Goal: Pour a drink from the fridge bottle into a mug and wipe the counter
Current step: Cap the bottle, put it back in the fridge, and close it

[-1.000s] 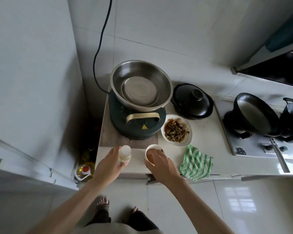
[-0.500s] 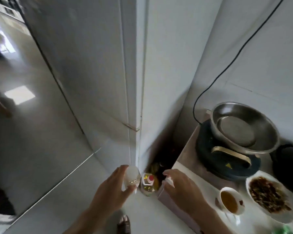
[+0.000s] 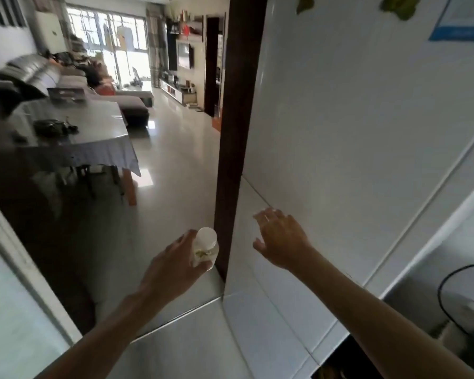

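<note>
Closest in, left hand (image 3: 173,266) is wrapped round the bottle (image 3: 205,248), fingers curled tight on its side, cap on and pointing up, bottle pretty much upright w/ a bit of pale liquid in it. Right hand (image 3: 281,242) is empty, fingers spread and loose, reaching at the white fridge door (image 3: 353,146) near its left edge; can't tell if the fingertips are actually touching it or just shy of it. My read: the bottle's heading back in the fridge, so this step is getting that door open. Best way imo: hook the fingers round the door edge rather than pushing flat on the panel, pull smooth, and keep the bottle level and clear of the dark door frame (image 3: 238,132) it's right beside, bc a knock there could slip it. Mug and counter aren't in view rn, so no idea on the wipe part. Counts: 2 hands, 1 bottle, 1 cap, 1 black cable (image 3: 449,296) lower right. Further back, 1 table (image 3: 74,132) w/ a cloth on it, then 1 sofa (image 3: 33,72) by the windows.
</note>
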`<state>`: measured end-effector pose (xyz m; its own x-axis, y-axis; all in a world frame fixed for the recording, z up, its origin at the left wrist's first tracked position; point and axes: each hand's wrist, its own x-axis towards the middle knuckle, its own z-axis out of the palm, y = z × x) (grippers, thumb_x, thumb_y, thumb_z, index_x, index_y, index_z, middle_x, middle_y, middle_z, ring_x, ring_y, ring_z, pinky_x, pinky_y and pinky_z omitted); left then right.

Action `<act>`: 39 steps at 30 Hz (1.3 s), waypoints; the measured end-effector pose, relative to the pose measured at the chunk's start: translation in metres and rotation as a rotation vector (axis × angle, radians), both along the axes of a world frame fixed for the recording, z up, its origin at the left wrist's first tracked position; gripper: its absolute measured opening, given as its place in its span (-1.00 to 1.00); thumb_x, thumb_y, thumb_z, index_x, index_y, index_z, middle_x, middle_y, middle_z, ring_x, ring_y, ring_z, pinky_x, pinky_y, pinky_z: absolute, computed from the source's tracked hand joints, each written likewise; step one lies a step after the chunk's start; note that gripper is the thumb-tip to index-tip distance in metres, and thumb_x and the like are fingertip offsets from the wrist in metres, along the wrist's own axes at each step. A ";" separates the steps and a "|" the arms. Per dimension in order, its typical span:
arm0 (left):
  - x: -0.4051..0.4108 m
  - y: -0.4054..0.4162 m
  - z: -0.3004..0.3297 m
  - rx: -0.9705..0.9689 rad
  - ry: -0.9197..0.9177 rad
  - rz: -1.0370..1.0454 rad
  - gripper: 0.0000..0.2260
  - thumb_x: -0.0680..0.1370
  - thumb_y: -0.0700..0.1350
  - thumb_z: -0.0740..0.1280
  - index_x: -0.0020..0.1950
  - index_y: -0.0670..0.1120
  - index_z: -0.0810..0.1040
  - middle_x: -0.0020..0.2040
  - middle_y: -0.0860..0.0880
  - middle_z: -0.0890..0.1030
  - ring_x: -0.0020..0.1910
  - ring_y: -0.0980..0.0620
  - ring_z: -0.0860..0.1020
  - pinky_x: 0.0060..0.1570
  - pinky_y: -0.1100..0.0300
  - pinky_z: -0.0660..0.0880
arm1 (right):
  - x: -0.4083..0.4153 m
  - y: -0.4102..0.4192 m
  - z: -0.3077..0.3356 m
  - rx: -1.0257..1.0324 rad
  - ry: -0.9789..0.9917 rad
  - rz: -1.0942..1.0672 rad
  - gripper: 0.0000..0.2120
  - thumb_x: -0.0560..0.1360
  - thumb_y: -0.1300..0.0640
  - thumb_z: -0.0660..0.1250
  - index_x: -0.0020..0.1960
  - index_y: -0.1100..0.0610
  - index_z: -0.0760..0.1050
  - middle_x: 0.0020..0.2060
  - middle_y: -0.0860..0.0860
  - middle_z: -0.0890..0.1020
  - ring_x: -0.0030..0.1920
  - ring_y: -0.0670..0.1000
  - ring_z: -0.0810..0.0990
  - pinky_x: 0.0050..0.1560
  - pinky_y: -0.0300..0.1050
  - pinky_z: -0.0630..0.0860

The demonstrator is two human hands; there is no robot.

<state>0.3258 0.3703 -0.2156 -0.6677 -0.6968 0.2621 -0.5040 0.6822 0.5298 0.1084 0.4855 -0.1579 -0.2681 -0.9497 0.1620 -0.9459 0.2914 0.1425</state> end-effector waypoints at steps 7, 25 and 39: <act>0.046 -0.127 0.050 -0.046 0.081 0.045 -0.59 0.39 0.19 0.43 0.08 0.11 0.31 0.02 0.08 0.59 -0.01 -0.06 0.60 -0.20 0.13 0.35 | 0.019 -0.133 0.054 -0.009 0.131 -0.124 -0.38 0.59 -0.09 0.27 0.55 0.14 0.22 0.47 0.12 0.38 0.47 0.14 0.36 0.47 0.09 0.30; -0.100 -0.344 0.104 -0.066 0.110 -0.110 -0.48 0.40 0.21 0.41 0.27 0.05 0.37 0.19 0.06 0.63 0.04 -0.02 0.63 0.00 -0.01 0.60 | -0.103 -0.359 0.111 0.064 0.521 -0.209 -0.32 0.58 -0.16 0.23 0.56 0.18 0.20 0.53 0.22 0.27 0.59 0.24 0.10 0.56 0.35 -0.15; -0.247 -0.432 0.113 -0.080 0.191 -0.383 -0.54 0.41 0.20 0.46 0.19 0.08 0.39 0.10 0.11 0.63 -0.06 0.16 0.59 -0.25 0.27 0.50 | -0.173 -0.393 0.156 0.326 1.056 -0.549 -0.26 0.64 -0.26 -0.08 0.53 0.30 0.26 0.50 0.33 0.30 0.55 0.39 0.11 0.51 0.42 -0.20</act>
